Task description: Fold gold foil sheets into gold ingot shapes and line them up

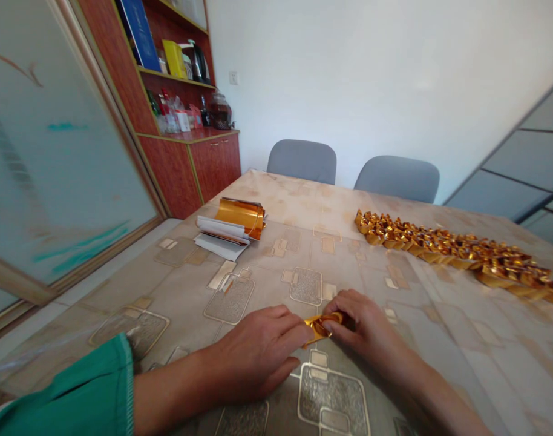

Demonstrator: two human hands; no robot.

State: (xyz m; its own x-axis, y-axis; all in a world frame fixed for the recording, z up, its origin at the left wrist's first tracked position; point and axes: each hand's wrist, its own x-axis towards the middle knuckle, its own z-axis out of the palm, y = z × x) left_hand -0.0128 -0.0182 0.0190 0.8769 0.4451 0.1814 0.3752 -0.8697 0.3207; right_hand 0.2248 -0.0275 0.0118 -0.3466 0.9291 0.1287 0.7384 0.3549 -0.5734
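Between my two hands is a small folded piece of shiny gold foil paper [319,327], low over the patterned tablecloth. My left hand [267,348] has its fingertips closed on the piece's left end. The right end is pinched between the thumb and fingers of my right hand [365,321], which cover part of it. Farther off to the left lies a loose stack of gold foil sheets [238,212], curled, with white backs showing. Long rows of folded gold foil pieces [431,239], packed close together, stretch along the right side.
A patterned cloth [276,254] covers the table. Two grey chairs [302,158] stand at the far edge, against a white wall. At the back left is a reddish wooden cabinet [213,163] with bottles, a glass jar [221,112] and a kettle. A frosted glass door [63,151] is on the left.
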